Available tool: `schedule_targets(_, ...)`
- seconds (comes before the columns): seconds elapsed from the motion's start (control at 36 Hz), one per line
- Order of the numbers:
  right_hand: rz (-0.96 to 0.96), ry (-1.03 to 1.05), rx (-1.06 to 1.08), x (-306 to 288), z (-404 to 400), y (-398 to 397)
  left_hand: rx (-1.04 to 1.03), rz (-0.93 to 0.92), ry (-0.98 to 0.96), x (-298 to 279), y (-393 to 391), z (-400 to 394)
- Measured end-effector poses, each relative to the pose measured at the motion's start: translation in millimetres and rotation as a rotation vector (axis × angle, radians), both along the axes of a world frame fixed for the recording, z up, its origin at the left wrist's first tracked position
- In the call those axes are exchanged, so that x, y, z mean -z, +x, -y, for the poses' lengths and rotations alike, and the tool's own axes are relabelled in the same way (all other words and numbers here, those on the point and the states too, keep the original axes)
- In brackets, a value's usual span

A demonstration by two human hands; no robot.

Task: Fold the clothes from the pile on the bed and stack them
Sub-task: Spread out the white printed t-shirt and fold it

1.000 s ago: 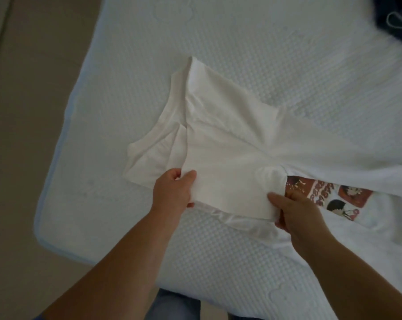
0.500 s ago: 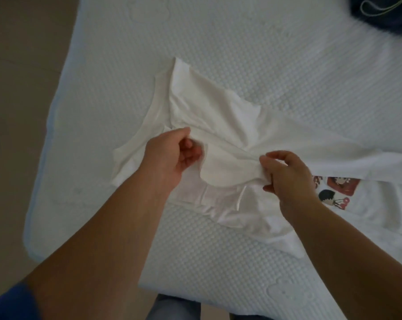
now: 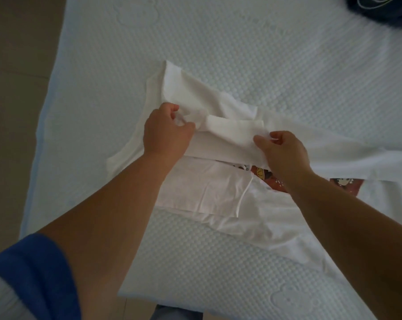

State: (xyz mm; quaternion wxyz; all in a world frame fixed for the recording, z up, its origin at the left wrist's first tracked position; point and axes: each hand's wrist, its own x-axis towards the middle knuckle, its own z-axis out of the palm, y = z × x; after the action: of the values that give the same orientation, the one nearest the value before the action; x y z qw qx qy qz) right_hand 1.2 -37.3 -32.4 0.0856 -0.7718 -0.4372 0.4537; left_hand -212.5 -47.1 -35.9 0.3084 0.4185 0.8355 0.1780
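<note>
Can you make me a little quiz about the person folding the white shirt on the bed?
1. True or false: both hands are gripping the white T-shirt.
2. What lies in the far right corner of the bed: A) a dark garment, B) a red pillow, C) a book?
3. Fill in: the shirt's colourful print peeks out just beside the ____ hand.

Key
1. True: the left hand and right hand each pinch a fold of cloth.
2. A, the dark garment.
3. right
</note>
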Motion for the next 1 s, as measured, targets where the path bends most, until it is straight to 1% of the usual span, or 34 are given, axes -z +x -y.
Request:
schedule_targets(0.03,0.004,-0.03,0.008,0.4,-4.0,-1.4,0.022,-0.01,-0.034,1.2,-2.1,-1.9)
schedule_targets(0.11,-0.042,-0.102,0.02,0.6,-14.9,-3.4,0.036,0.047,-0.144,3.6,-6.0,-10.9)
schedule_targets(0.22,-0.025,-0.07,-0.012,1.0,-16.7,0.7,0.064,0.098,-0.208,-1.1,-12.2,-26.7)
schedule_targets(0.25,-0.012,-0.053,0.004,1.5,-15.3,2.3,0.116,0.088,-0.221,-2.9,-12.4,-29.0)
schedule_targets(0.31,0.001,-0.029,0.063,2.3,-11.1,5.2,0.273,-0.017,-0.248,-3.6,-10.6,-31.8)
schedule_targets(0.36,-0.008,-0.019,0.112,4.3,-6.6,8.2,0.34,-0.107,-0.195,-2.3,-6.9,-33.0)
schedule_targets(0.42,-0.007,-0.002,0.143,6.1,-3.2,9.7,0.276,-0.087,-0.059,-2.8,-2.2,-33.3)
schedule_targets(0.47,0.012,0.016,0.165,8.4,-1.4,10.9,0.125,0.004,0.101,-4.5,1.5,-33.6)
schedule_targets(0.53,0.037,0.036,0.159,10.7,-1.6,11.7,0.002,0.068,0.157,-5.1,4.3,-32.8)
schedule_targets(0.58,0.063,0.048,0.13,13.7,-3.9,12.9,-0.043,0.095,0.123,-1.8,7.0,-32.8)
schedule_targets(0.67,0.066,0.039,0.123,17.8,-7.9,15.0,-0.083,0.11,0.011,4.9,10.4,-34.3)
schedule_targets(0.72,0.051,0.027,0.114,19.2,-9.0,15.8,-0.062,0.108,-0.031,4.8,10.9,-31.8)
schedule_targets(0.81,0.072,0.0,0.021,18.5,-6.9,16.0,0.027,0.037,-0.036,0.3,8.3,-16.2)
schedule_targets(0.89,0.099,0.014,-0.055,15.4,-2.1,17.0,0.131,-0.147,-0.053,-3.8,5.5,5.0)
schedule_targets(0.94,0.107,0.049,-0.065,13.0,1.5,18.9,0.218,-0.279,-0.002,-6.7,7.0,17.2)
schedule_targets(1.0,0.109,0.08,-0.068,9.5,4.2,22.5,0.31,-0.307,0.104,-9.2,12.8,23.4)
